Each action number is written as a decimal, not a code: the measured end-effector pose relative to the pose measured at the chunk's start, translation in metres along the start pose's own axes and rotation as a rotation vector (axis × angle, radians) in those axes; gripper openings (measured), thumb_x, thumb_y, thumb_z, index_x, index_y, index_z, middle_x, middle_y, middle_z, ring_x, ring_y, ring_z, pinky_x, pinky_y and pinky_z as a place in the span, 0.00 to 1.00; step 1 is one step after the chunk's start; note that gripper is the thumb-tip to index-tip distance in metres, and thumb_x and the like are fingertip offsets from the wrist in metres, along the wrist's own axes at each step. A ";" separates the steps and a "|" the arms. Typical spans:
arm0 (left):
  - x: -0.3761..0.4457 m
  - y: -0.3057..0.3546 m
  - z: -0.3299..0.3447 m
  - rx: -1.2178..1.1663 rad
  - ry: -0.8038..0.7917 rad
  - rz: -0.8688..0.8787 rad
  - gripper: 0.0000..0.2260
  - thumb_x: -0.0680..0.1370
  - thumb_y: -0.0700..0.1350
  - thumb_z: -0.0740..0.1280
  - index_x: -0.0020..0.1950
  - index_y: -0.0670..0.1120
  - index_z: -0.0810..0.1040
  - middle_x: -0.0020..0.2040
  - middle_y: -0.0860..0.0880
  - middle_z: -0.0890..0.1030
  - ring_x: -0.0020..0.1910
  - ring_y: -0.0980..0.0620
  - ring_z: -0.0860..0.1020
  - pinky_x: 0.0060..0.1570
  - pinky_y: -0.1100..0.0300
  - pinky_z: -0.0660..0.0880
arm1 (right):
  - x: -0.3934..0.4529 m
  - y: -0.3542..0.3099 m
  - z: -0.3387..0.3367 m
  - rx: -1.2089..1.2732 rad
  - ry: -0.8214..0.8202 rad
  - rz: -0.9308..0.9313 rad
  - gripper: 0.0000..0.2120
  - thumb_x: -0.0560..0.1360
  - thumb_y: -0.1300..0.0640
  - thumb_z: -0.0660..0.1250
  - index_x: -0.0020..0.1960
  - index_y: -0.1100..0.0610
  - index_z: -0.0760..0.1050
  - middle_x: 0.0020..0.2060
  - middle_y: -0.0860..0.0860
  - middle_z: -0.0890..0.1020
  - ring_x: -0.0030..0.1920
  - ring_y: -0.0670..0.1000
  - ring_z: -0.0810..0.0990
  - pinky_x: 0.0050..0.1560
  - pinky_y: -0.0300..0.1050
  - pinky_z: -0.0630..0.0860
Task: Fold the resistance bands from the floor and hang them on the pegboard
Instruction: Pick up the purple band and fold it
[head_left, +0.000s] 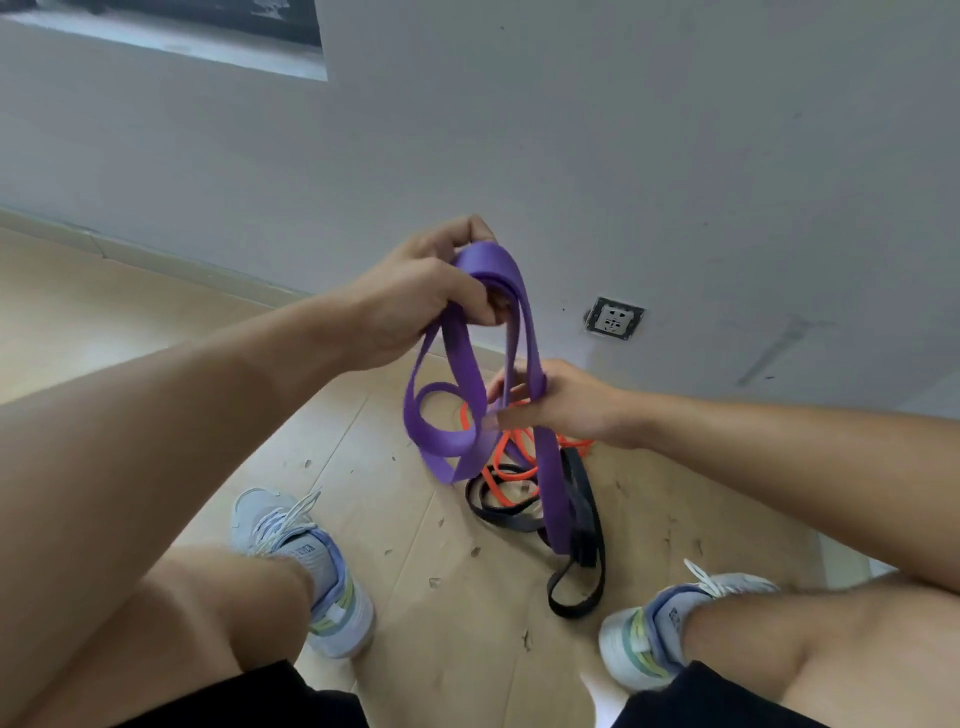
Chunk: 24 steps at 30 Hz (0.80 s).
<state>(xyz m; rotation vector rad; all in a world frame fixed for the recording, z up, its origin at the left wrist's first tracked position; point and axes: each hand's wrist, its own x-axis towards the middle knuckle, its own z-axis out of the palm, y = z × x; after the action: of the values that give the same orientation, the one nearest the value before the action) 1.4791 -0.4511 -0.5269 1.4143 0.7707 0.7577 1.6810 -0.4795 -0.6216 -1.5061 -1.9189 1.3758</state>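
Observation:
A wide purple resistance band (519, 332) hangs in loops in front of me. My left hand (421, 301) grips its folded top, fingers curled round the bend. Lower down, my right hand (556, 405) holds two strands of the same band, which pass over the hand by the thumb. The purple band's lower loops hang down to the floor. Under them lie an orange band (506, 457) and a black band (582, 525), tangled together on the wooden floor. No pegboard is in view.
I crouch facing a grey wall with a power socket (615, 318) low down. My two feet in light sneakers, left (306, 561) and right (670, 623), stand either side of the bands. The wooden floor (156, 312) stretches away to the left.

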 end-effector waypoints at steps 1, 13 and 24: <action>0.000 0.002 -0.002 -0.046 0.045 0.016 0.15 0.63 0.28 0.65 0.43 0.44 0.70 0.37 0.42 0.77 0.38 0.46 0.78 0.42 0.58 0.80 | 0.002 0.003 0.000 -0.001 0.024 0.006 0.14 0.68 0.47 0.82 0.48 0.49 0.82 0.45 0.50 0.87 0.48 0.53 0.86 0.57 0.54 0.82; -0.014 -0.016 -0.035 0.585 0.046 -0.191 0.40 0.62 0.52 0.84 0.70 0.54 0.69 0.47 0.49 0.85 0.45 0.50 0.85 0.52 0.52 0.81 | -0.013 -0.049 -0.019 -0.178 0.351 -0.199 0.28 0.71 0.49 0.80 0.66 0.50 0.73 0.44 0.47 0.85 0.46 0.46 0.85 0.54 0.48 0.82; -0.005 -0.011 -0.004 0.752 0.137 -0.033 0.14 0.68 0.53 0.81 0.46 0.49 0.82 0.34 0.53 0.80 0.30 0.59 0.74 0.31 0.68 0.70 | -0.019 -0.072 -0.030 0.024 0.496 -0.308 0.32 0.60 0.42 0.85 0.56 0.46 0.71 0.53 0.48 0.81 0.49 0.49 0.85 0.53 0.49 0.84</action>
<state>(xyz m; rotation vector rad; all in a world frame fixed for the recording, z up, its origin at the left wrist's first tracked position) 1.4729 -0.4535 -0.5381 2.0207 1.2634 0.5582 1.6709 -0.4799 -0.5420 -1.3140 -1.7144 0.7969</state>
